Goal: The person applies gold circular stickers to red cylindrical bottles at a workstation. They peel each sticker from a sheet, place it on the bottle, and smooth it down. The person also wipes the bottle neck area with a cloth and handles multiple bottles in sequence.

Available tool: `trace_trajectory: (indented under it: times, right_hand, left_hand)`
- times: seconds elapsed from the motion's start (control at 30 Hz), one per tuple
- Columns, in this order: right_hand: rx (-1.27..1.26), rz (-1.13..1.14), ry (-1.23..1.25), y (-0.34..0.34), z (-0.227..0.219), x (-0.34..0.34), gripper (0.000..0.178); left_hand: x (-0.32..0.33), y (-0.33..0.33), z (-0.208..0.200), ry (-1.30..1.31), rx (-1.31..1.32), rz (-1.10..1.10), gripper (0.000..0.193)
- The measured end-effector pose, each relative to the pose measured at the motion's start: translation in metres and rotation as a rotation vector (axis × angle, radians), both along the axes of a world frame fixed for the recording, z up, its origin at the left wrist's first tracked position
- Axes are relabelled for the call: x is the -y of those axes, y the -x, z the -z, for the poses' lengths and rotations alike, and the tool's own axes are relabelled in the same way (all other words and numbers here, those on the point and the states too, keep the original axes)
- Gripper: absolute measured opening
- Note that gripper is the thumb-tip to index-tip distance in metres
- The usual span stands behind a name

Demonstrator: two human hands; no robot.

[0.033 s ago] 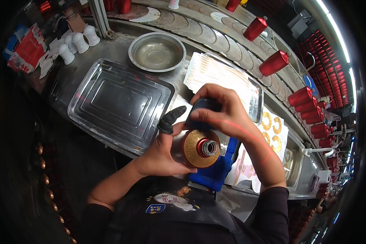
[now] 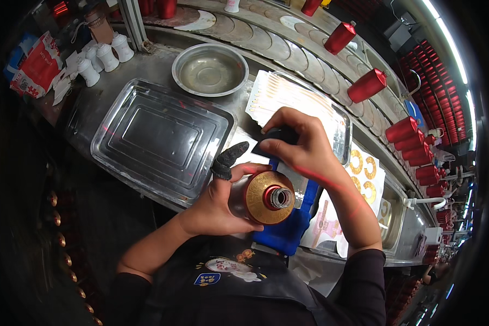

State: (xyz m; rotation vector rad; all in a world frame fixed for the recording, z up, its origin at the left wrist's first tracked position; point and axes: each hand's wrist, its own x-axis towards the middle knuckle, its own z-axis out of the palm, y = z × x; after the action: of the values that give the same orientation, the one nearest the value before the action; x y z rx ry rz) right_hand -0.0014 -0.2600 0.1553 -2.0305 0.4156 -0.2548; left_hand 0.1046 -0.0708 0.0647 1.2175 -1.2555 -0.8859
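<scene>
My left hand (image 2: 217, 204) is wrapped round a bottle (image 2: 263, 201). The bottle's gold shoulder, red collar and open threaded mouth face me. A black finger cover (image 2: 231, 159) sits on one raised digit of that hand. Just above the bottle, my right hand (image 2: 301, 144) is closed on a dark, flat-edged pad (image 2: 274, 142), whose exact kind I cannot make out. A small gap shows between the pad and the bottle. Below and right of the bottle lies a blue cloth (image 2: 285, 231).
A steel tray (image 2: 165, 138) lies to the left, with a metal basin (image 2: 209, 69) of liquid behind it. Sheets of labels (image 2: 288, 95) lie on another tray. Gold C-shaped stickers (image 2: 369, 190) are at right. Red bottles (image 2: 367, 85) stand on the conveyor (image 2: 277, 43). A sink (image 2: 394, 217) is far right.
My right hand and the dark pad have shifted slightly up and right, away from the bottle's side. The left hand and bottle stay in place.
</scene>
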Motion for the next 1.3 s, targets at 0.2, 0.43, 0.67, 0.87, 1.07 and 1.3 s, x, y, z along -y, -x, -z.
trace_trajectory:
  times: [0.2,0.43,0.67,0.87,1.07,1.3]
  right_hand:
    - [0.085,0.318,-0.178,0.030,0.011,-0.015,0.018]
    - [0.198,0.418,0.068,0.055,0.026,-0.021,0.020]
    - [0.411,0.222,0.520,0.091,0.030,-0.054,0.028]
    - [0.508,-0.070,0.649,0.103,0.033,-0.106,0.026]
    - [0.465,0.216,0.782,0.094,0.023,-0.107,0.032]
    - [0.577,0.202,0.710,0.090,0.025,-0.106,0.029]
  left_hand:
    - [-0.001,-0.002,-0.004,0.047,0.014,0.024,0.097]
    - [0.002,0.006,-0.002,0.146,0.063,-0.035,0.096]
    - [-0.001,0.028,0.016,0.331,0.115,-0.211,0.088]
    - [0.001,0.049,0.031,0.330,0.086,-0.343,0.093]
    - [0.010,0.066,0.043,0.317,0.176,-0.615,0.089]
    - [0.013,0.047,0.046,0.344,0.307,-0.549,0.105]
